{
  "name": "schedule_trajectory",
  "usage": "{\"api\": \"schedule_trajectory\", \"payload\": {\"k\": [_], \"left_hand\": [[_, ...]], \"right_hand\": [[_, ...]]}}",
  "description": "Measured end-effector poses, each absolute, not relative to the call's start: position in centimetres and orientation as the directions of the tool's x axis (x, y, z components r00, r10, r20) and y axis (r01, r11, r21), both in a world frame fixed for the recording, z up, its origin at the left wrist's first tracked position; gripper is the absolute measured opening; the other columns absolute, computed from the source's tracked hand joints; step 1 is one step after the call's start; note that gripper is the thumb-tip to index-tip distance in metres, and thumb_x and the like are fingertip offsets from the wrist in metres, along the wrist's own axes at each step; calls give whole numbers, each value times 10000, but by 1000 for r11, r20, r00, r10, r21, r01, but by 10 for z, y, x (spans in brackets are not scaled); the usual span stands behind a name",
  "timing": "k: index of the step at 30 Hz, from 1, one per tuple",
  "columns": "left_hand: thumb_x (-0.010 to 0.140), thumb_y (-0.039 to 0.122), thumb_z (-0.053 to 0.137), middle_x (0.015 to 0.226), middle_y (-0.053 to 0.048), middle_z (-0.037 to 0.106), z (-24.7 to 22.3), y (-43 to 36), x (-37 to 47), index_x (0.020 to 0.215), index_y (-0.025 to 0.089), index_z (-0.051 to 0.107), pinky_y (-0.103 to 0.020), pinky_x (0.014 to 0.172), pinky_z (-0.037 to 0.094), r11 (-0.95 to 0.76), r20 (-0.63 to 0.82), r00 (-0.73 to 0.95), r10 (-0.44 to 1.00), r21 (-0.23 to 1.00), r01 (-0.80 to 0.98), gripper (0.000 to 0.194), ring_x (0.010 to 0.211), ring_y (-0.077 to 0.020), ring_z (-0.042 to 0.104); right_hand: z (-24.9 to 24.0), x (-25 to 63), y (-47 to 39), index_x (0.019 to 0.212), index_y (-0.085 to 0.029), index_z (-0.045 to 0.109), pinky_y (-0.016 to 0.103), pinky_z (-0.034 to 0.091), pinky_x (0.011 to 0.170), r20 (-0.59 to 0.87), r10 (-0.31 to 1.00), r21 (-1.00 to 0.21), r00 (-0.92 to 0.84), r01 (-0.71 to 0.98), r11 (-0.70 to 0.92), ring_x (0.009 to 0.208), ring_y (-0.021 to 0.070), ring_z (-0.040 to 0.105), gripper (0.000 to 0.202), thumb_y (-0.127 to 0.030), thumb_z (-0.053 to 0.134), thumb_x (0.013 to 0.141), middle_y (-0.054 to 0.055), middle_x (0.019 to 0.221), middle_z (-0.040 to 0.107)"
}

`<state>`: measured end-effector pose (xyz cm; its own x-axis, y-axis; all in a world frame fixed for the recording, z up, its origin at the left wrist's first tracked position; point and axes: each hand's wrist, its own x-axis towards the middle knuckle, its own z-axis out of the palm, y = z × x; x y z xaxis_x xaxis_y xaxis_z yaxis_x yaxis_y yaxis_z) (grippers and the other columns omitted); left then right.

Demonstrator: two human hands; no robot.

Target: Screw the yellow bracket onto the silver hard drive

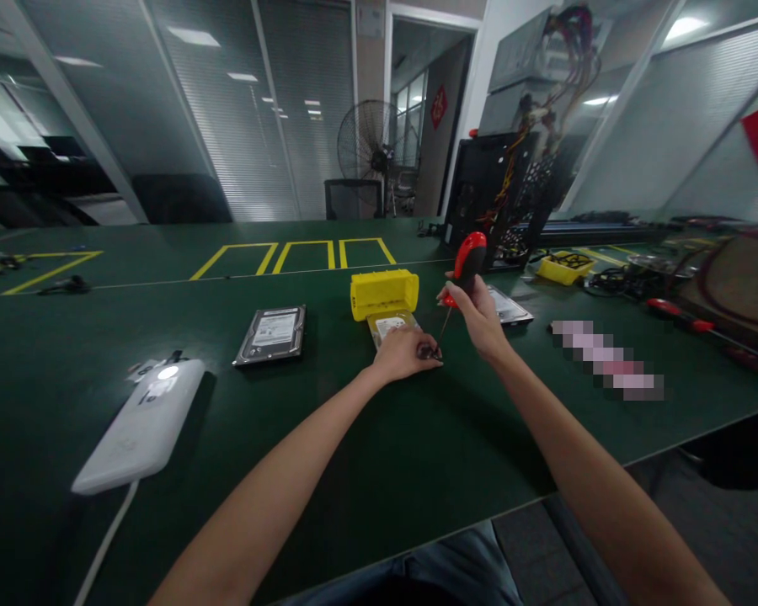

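Note:
My right hand (473, 313) is closed round a red and black screwdriver (470, 263), held upright with its shaft pointing down. The shaft's lower end meets a small dark part (427, 350) in the fingers of my left hand (402, 353). Just beyond my left hand lies a hard drive (388, 323) with a pale label, partly covered by that hand. A yellow plastic bin (384, 293) stands on its side right behind this drive. Another hard drive (510, 306) is partly hidden behind my right hand, and a third drive (271, 335) lies flat to the left.
On the green table (328, 454), a white device (145, 425) with a cable lies at the left. An open computer case (493, 198) stands at the back right, near a small yellow bin (565, 268), cables and a long red-handled tool (679, 314).

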<state>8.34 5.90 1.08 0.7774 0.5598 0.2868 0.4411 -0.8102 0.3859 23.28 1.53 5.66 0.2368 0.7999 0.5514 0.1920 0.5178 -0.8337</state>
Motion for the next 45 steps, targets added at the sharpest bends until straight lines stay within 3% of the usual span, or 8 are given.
{"api": "schedule_trajectory", "payload": {"k": [4, 9, 16, 25, 29, 35, 45], "left_hand": [[793, 426, 698, 881, -20, 690, 7, 61, 84, 918, 239, 715, -345, 795, 440, -818, 303, 775, 555, 369, 441, 225, 870, -224, 621], [798, 433, 692, 885, -20, 688, 6, 61, 84, 928, 239, 711, -343, 793, 439, -824, 312, 776, 548, 363, 436, 235, 891, -231, 616], [803, 420, 693, 939, -27, 687, 10, 59, 84, 935, 238, 710, -357, 812, 447, -814, 283, 781, 557, 372, 447, 226, 933, -237, 606], [793, 427, 696, 914, -23, 699, 7, 61, 85, 936, 232, 713, -359, 824, 453, -818, 293, 779, 554, 363, 446, 243, 893, -234, 629], [793, 440, 692, 920, -18, 696, 11, 58, 85, 945, 233, 712, -367, 859, 453, -805, 280, 770, 573, 367, 465, 257, 916, -237, 628], [794, 423, 694, 942, -27, 691, 10, 59, 84, 952, 229, 707, -377, 854, 455, -807, 281, 774, 568, 374, 457, 251, 937, -245, 619], [792, 413, 694, 950, -31, 690, 8, 61, 84, 943, 234, 709, -389, 856, 450, -817, 300, 775, 556, 366, 445, 234, 933, -248, 617]], "right_hand": [[57, 233, 18, 951, -245, 449, 346, 495, 780, 529, 792, -845, 305, 110, 523, 765, 158, 645, 384, -347, 736, 717, -14, 800, 644], [55, 234, 18, 951, -256, 409, 321, 497, 684, 569, 784, -822, 247, 137, 553, 523, 111, 499, 329, -363, 676, 790, -96, 551, 506], [56, 237, 14, 1070, -247, 501, 339, 473, 768, 533, 834, -846, 142, 102, 523, 681, 129, 516, 318, -504, 508, 884, -39, 681, 514], [53, 239, 24, 853, -227, 475, 304, 473, 681, 576, 782, -816, 240, 105, 569, 640, 113, 558, 232, -378, 647, 816, -41, 678, 555], [52, 238, 24, 887, -249, 435, 295, 494, 627, 530, 826, -837, 194, -41, 546, 552, 94, 497, 277, -396, 655, 805, -72, 627, 487], [54, 237, 18, 1060, -238, 487, 279, 507, 619, 513, 843, -849, 163, -43, 526, 606, 96, 506, 291, -477, 505, 894, -45, 694, 509], [56, 233, 19, 859, -223, 484, 276, 503, 626, 524, 810, -837, 265, -18, 547, 636, 112, 564, 218, -333, 662, 800, -37, 665, 574]]}}
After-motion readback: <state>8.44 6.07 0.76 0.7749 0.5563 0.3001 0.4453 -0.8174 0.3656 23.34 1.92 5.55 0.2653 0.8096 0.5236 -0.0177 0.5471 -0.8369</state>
